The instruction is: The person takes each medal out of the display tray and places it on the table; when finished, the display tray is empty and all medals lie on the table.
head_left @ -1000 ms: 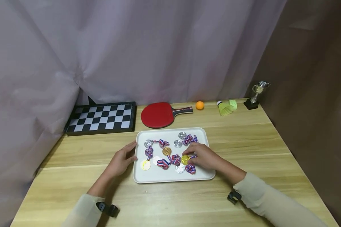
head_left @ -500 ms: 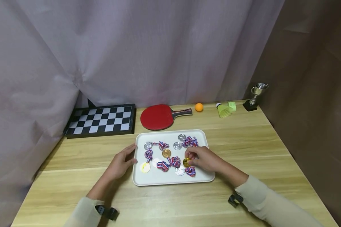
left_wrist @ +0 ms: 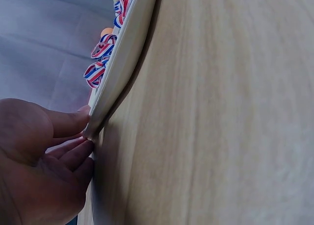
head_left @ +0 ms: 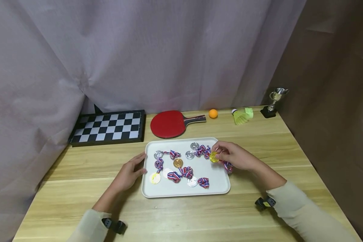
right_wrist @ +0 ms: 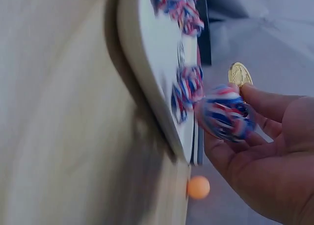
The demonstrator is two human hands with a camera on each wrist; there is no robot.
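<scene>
A white tray point(head_left: 152, 193) on the table bears several medals with red, white and blue ribbons. My right hand point(head_left: 237, 155) pinches a gold medal point(head_left: 213, 157) over the tray's right side. Its bunched ribbon point(right_wrist: 228, 114) hangs beside the fingers in the right wrist view. My left hand point(head_left: 127, 173) touches the tray's left edge with thumb and fingertips spread along it. Silver medals point(head_left: 190, 155) lie at the back right, and another silver medal point(head_left: 192, 182) lies near the front. A bronze-toned medal point(head_left: 178, 163) lies mid-tray; a gold medal point(head_left: 155, 178) lies front left.
Behind the tray lie a chessboard point(head_left: 109, 127), a red table tennis bat point(head_left: 167, 124), an orange ball point(head_left: 213, 113) and a yellow shuttlecock point(head_left: 240, 117). A small trophy cup point(head_left: 273, 102) stands at the back right corner. Grey curtain point(head_left: 181, 57) hangs behind.
My right hand has picked up the gold medal from beside the front silver one and moved it up and right, ribbon trailing. The left hand stays at the tray's edge.
</scene>
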